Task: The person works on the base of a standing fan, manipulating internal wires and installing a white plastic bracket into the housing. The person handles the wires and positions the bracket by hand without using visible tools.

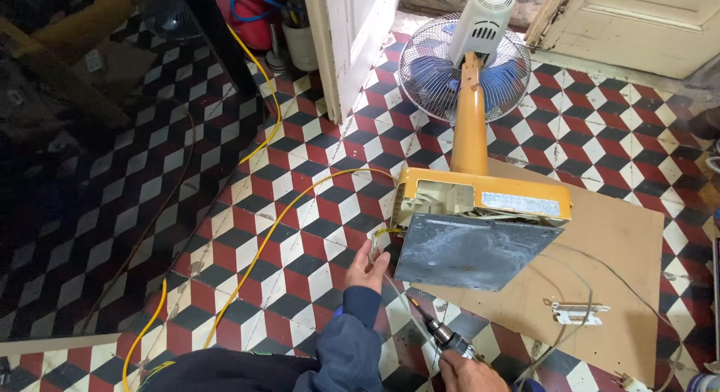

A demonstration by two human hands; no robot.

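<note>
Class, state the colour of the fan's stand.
Orange-yellow; the fan's stand shows best in the head view.

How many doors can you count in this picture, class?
2: one white door at top centre, left of the fan, and one cream door at top right. Others may lie out of view.

Tiled floor (pixel 225 204) in red, white and black, carrying a cardboard sheet (pixel 622 249), a toppled yellow fan (pixel 471 137), a yellow cable (pixel 262 238) and a white bracket (pixel 577 312).
</note>
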